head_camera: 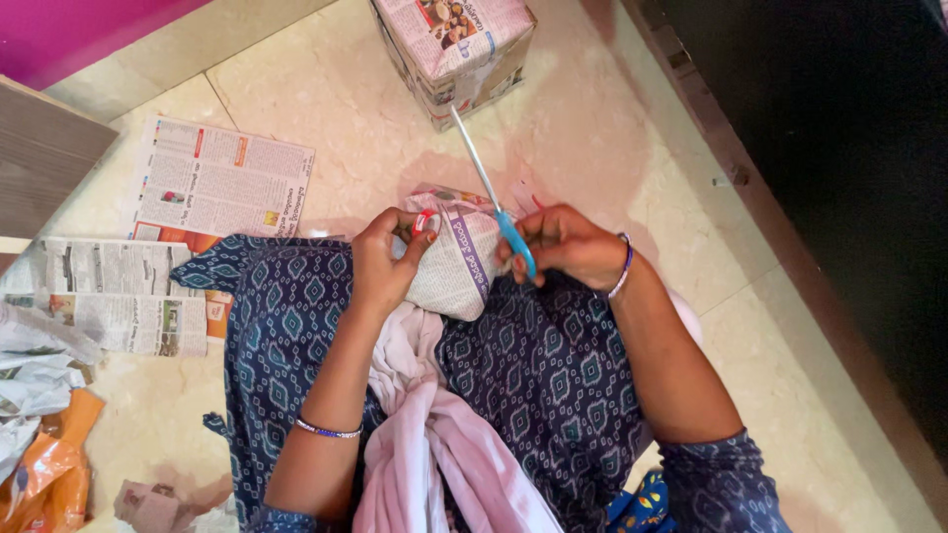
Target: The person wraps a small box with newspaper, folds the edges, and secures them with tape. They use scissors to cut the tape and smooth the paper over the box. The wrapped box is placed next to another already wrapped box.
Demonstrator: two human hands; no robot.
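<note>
Small newspaper-wrapped parcel [456, 259] on the lap, rounded, grey print crossed by a purple band, pale cloth [434, 434] beneath. Left hand [387, 259] clasped on its left side, fingers pinching the top fold. Right hand [568, 247] gripping blue-handled scissors [494, 192], blades pointing up and away. Beyond, on the floor [612, 118]: loose newspaper sheets [212, 183] at left, larger newspaper-wrapped box [454, 49] near the far edge.

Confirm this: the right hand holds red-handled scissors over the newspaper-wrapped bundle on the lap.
Not quite. In the head view, the scissors in the right hand have blue handles, not red. The rest holds: they sit over the newspaper-wrapped bundle on the lap.
</note>
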